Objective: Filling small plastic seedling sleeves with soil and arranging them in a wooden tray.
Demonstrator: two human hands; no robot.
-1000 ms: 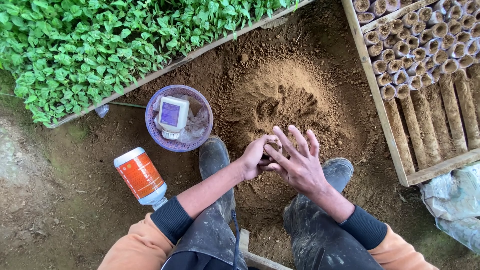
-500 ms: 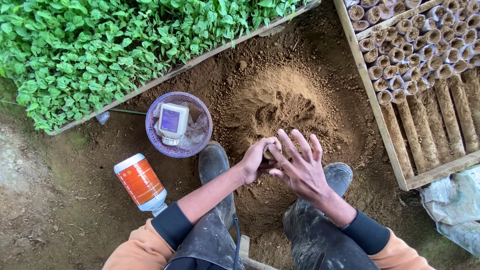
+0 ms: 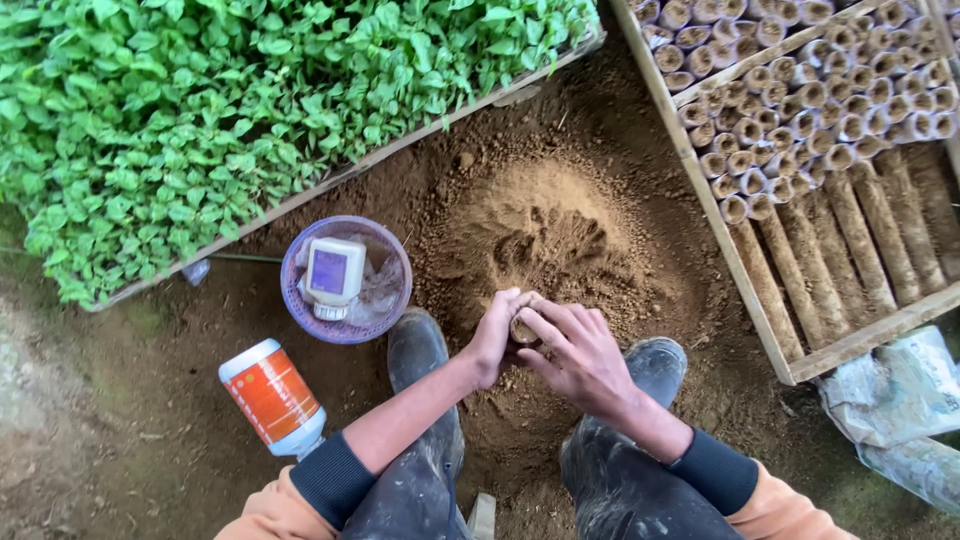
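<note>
My left hand (image 3: 494, 338) is wrapped around a small soil-filled tube pot (image 3: 524, 331), held just above the ground between my knees. My right hand (image 3: 577, 352) lies against the pot's top, its fingers curled over the rim and pressing on the soil. Just beyond both hands rises a heap of loose brown soil (image 3: 560, 235) with finger marks in it. My dark rubber boots (image 3: 420, 355) stand on either side of the hands.
A wooden crate (image 3: 735, 240) at the right holds several filled tube pots. A tray of green seedlings (image 3: 200, 110) fills the upper left. A purple basket (image 3: 380, 310) with a small white container and an orange-labelled bottle (image 3: 270, 397) lie at the left.
My right hand's fingers were spread wide above the pot; now they have curled down over its top. The camera view has moved closer.
</note>
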